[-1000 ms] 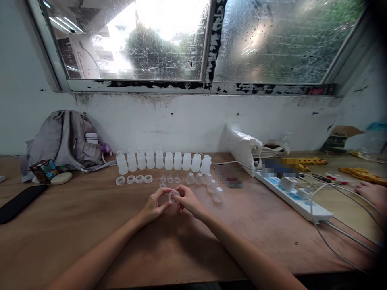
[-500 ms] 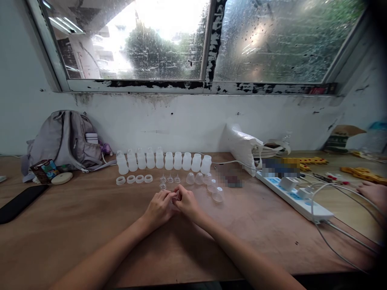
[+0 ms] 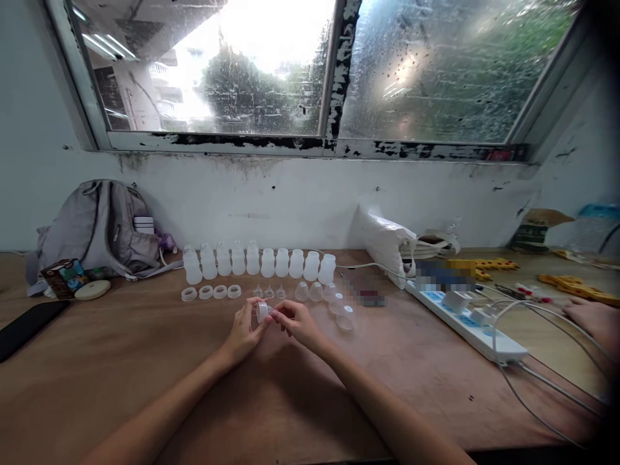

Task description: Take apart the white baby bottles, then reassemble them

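Note:
My left hand (image 3: 243, 328) is closed around a translucent bottle collar ring (image 3: 262, 312), tilted on its side above the table. My right hand (image 3: 296, 322) pinches the tip of a clear bottle nipple (image 3: 271, 312), which pokes out of the ring's right side. Just beyond my hands lie several loose clear nipples (image 3: 269, 292). A row of collar rings (image 3: 220, 292) rests to their left, and several clear domed caps (image 3: 316, 292) lie to the right. Behind stands a row of frosted baby bottles (image 3: 282, 263); those at the left end have clear tops on.
A grey backpack (image 3: 104, 226), a small box (image 3: 65, 278) and a black phone (image 3: 31, 328) are on the left. On the right are a white bag (image 3: 382, 242), a power strip (image 3: 467, 323) with loose cables, yellow parts (image 3: 576, 289) and another person's hand (image 3: 593, 318).
My hands were bunched together over a piece mostly hidden by my fingers. My left hand has turned and shifted slightly left, so the ring shows, while my right fingers grip the nipple's tip.

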Tool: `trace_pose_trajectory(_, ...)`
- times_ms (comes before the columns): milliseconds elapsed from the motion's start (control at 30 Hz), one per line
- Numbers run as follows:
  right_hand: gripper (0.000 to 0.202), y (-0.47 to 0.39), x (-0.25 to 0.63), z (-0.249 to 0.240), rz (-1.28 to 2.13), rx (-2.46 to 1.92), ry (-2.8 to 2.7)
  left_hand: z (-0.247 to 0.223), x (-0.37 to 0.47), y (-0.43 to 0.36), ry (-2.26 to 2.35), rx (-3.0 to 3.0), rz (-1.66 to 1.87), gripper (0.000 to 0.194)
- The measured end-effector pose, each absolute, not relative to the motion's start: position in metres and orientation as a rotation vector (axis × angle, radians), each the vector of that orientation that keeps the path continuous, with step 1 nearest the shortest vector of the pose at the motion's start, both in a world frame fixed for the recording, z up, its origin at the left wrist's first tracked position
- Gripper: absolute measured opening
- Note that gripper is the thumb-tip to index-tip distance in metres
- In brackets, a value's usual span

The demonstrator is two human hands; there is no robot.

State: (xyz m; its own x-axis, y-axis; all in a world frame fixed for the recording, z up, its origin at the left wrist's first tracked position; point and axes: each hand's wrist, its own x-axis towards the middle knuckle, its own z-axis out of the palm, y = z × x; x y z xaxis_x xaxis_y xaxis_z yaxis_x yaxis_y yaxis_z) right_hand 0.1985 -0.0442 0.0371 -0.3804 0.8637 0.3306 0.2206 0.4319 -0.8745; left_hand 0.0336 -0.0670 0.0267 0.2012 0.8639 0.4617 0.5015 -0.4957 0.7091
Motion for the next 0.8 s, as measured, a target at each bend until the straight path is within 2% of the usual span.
trace_pose_trajectory(167,0.029,-0.036,0.206,0.037,0.935,-0.990,-1.669,0.039,0.024,-0.032,1.491,2.392,1.080,0.035)
trace_pose_trajectory(267,0.029,-0.029,0.211,0.036,0.931,-1.012,-1.601,0.057,0.023,0.009,1.738,2.413,0.910,0.036)
trace_pose_trajectory(467,0.029,-0.022,0.217,0.031,0.895,-1.040,-1.603,0.076,0.042,0.079,1.895,2.410,0.821,0.038)
trace_pose_trajectory(800,0.026,-0.025,0.221,0.040,0.808,-1.035,-1.610,0.071,0.057,0.056,1.827,2.498,1.087,0.018)
